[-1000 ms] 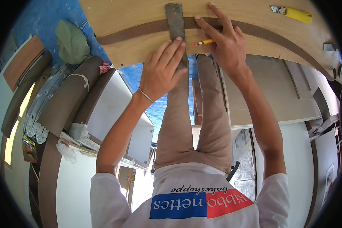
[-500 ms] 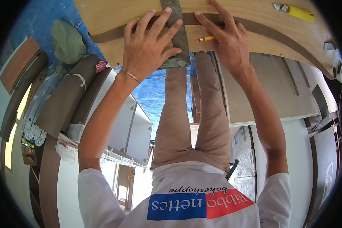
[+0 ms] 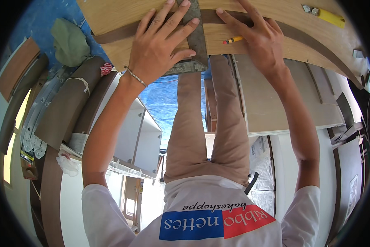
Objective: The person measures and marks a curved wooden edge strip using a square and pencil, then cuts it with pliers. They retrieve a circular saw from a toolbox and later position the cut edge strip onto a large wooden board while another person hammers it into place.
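My left hand (image 3: 158,49) lies with fingers spread over a wooden board and the blade of a metal square (image 3: 196,39). The thumb rests near the square's stock, which sits along the board's near edge. To the right, my right hand (image 3: 262,43) touches the board and a dark brown strip (image 3: 294,33) that crosses it. A yellow pencil (image 3: 235,39) with a red eraser end is tucked in this hand, its other end hidden under the palm. The thumb and index finger reach out over the strip. The far end of the square lies outside the picture.
A yellow-handled cutter (image 3: 331,18) lies at the board's (image 3: 224,45) far right. On the left are a tied brown roll (image 3: 71,107), metal drawer slides (image 3: 45,111) and a green cloth (image 3: 69,43) on a blue tarp (image 3: 37,22). A white cabinet box (image 3: 146,140) stands below.
My right hand has shifted slightly right along the strip, carrying the pencil with it. My left hand stays over the square. The view has moved a little.
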`<act>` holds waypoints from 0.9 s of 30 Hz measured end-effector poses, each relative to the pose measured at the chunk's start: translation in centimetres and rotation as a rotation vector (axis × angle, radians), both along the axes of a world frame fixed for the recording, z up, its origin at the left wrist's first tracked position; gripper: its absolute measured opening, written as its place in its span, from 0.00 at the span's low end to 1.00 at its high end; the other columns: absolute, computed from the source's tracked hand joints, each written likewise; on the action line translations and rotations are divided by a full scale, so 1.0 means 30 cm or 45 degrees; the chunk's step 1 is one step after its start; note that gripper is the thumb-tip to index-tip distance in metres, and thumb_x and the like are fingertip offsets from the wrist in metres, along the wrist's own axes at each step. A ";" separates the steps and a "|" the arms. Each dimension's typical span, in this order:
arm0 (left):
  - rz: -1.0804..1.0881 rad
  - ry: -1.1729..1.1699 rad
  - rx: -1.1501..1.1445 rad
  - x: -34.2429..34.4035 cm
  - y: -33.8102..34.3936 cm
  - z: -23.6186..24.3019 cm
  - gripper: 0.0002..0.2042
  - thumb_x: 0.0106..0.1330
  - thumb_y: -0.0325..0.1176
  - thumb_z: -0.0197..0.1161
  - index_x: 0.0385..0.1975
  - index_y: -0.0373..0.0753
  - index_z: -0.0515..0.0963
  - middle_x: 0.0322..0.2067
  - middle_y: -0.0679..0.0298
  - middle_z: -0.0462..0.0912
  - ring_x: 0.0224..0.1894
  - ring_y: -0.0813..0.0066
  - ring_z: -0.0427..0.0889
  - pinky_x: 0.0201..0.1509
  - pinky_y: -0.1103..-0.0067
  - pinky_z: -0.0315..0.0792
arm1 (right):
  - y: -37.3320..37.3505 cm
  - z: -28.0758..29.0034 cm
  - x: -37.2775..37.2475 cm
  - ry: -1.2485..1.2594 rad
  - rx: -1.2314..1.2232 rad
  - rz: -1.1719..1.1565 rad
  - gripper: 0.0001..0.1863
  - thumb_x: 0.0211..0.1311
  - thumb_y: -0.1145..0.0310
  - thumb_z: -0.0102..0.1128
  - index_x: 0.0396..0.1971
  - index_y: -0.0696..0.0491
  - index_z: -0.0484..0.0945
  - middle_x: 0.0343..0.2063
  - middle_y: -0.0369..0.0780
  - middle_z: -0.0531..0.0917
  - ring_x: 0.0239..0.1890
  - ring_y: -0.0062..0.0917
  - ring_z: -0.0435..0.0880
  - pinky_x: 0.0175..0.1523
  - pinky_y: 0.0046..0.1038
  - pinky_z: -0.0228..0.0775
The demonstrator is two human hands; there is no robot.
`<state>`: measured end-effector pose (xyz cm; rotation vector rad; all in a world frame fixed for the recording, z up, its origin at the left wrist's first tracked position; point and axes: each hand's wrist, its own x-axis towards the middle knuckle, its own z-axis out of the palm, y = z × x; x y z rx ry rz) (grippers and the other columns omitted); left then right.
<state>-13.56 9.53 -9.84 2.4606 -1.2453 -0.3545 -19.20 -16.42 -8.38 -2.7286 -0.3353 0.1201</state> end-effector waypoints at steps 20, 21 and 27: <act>0.008 0.064 0.037 0.028 -0.036 0.040 0.30 0.54 0.60 0.70 0.48 0.43 0.83 0.68 0.57 0.69 0.72 0.49 0.61 0.71 0.47 0.51 | -0.062 0.007 0.032 0.051 -0.090 0.214 0.28 0.55 0.63 0.63 0.59 0.34 0.79 0.70 0.43 0.67 0.48 0.20 0.85 0.41 0.26 0.72; 0.013 0.066 0.030 0.027 -0.035 0.039 0.30 0.53 0.60 0.71 0.48 0.42 0.83 0.68 0.57 0.69 0.72 0.49 0.61 0.71 0.47 0.52 | -0.063 0.008 0.034 0.052 -0.091 0.215 0.28 0.55 0.64 0.63 0.59 0.34 0.79 0.70 0.43 0.67 0.48 0.20 0.85 0.42 0.27 0.72; 0.061 -0.043 -0.050 -0.001 -0.030 -0.001 0.31 0.52 0.63 0.69 0.51 0.50 0.82 0.68 0.66 0.70 0.72 0.57 0.62 0.72 0.53 0.54 | -0.064 0.010 0.032 0.090 -0.081 0.197 0.28 0.54 0.64 0.64 0.59 0.35 0.79 0.70 0.43 0.67 0.49 0.22 0.84 0.43 0.27 0.72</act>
